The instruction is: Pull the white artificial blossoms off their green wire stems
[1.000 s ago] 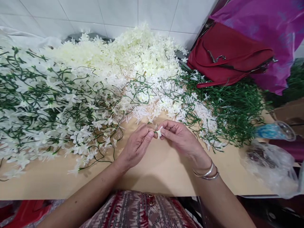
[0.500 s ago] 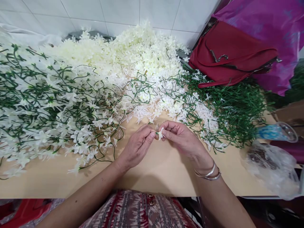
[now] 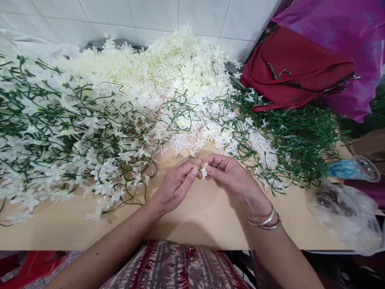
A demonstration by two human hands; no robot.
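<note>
Between my hands, above the table's front half, is a small white artificial flower with a bit of green at its base. My left hand is closed, thumb against forefinger, pinching the green stem end. The fingers of my right hand pinch the petals from the other side. Behind my hands lies a heap of loose white petals, with white stamens scattered along its front edge. Assembled white flowers on green stems are piled at the left.
Green stems lie heaped at the right, below a red handbag and a purple bag. A blue-patterned plastic cup lies tipped beside a clear plastic bag at the table's right edge. A tiled wall closes off the back.
The flower has turned slightly between my fingers, its petals now pointing more downward. Both hands stay in nearly the same place; the view has shifted a little.
</note>
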